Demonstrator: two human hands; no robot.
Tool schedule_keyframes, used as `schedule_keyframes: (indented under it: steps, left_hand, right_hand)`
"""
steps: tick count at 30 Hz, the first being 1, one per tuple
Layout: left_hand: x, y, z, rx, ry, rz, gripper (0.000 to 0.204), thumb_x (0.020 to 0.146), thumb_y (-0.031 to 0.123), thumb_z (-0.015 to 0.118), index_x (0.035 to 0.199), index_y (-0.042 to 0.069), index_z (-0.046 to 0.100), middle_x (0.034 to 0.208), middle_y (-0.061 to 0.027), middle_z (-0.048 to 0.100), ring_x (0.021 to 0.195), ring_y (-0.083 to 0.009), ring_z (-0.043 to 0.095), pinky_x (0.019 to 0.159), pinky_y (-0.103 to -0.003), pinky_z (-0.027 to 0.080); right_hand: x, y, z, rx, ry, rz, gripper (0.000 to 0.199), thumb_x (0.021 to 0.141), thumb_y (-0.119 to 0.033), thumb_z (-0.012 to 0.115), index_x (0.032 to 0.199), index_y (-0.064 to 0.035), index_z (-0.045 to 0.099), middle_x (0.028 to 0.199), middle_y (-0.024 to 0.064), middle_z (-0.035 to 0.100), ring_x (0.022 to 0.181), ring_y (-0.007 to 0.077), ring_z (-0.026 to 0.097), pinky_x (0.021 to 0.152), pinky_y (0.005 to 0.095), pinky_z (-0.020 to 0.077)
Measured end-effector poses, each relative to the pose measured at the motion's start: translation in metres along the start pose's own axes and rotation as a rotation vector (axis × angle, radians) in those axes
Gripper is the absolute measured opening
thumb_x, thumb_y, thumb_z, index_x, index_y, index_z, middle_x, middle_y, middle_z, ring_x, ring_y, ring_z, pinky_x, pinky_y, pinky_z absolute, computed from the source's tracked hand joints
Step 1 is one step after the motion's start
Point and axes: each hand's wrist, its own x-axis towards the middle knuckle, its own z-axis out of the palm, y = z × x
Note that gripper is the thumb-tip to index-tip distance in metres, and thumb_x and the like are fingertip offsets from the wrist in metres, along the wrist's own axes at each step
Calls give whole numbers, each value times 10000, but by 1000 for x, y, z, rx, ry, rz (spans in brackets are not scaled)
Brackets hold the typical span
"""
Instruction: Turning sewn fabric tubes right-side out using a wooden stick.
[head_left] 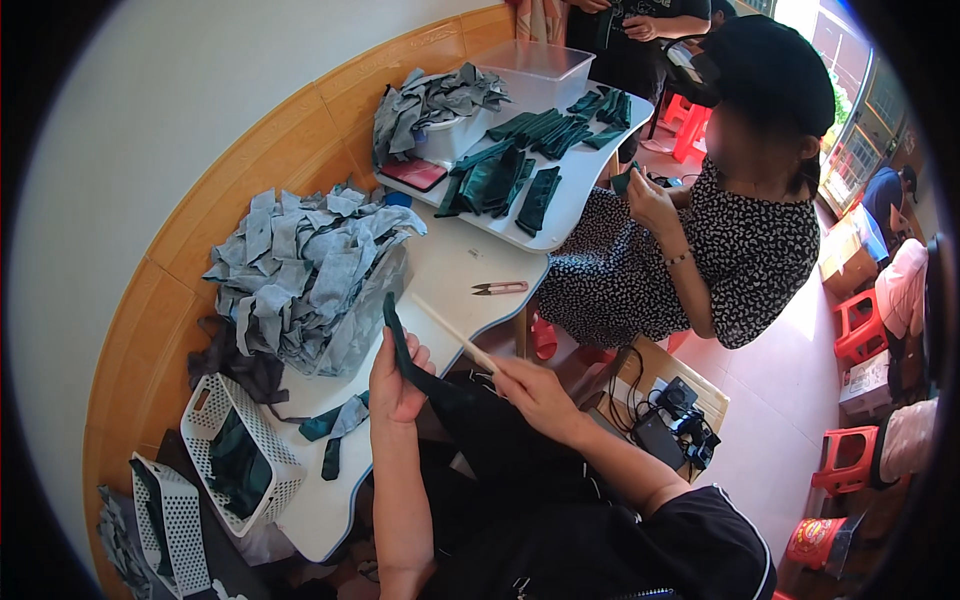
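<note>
The left hand (400, 384) clasps a dark-green cloth strip (403, 357), the right hand (540, 398) a slim pale stick (447, 328); left of both, a white perforated basket (284, 483) holds dark-green fabric pieces (237, 465).

Head camera: left fisheye of a side-by-side pair, worn on the head.
Viewing direction: downward and forward, from above the white worktable (440, 262).
Near field: left hand (400, 380) and right hand (538, 398), central.
Far field: red plastic stool (857, 328) toward the right rim.
Left rim: tiled wainscot (160, 320), bent by the lens.
</note>
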Motion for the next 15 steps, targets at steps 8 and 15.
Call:
schedule_keyframes:
  steps: [8, 15]
  left_hand:
    - [5, 3, 4, 0, 15, 47, 255, 986, 335, 482, 942, 88, 525, 687, 12, 385, 577, -94, 334, 503, -230, 299]
    - [5, 6, 5, -8, 108, 116, 279, 982, 342, 491, 878, 84, 514, 675, 5, 411, 568, -95, 368, 492, -246, 307]
  right_hand:
    - [-24, -4, 5, -116, -94, 28, 319, 969, -162, 477, 1254, -34, 539, 857, 151, 592, 721, 243, 570, 698, 343, 479]
    - [-28, 4, 4, -213, -118, -2, 319, 966, -196, 468, 1234, -38, 540, 1088, 204, 615, 997, 379, 586, 865, 426, 478]
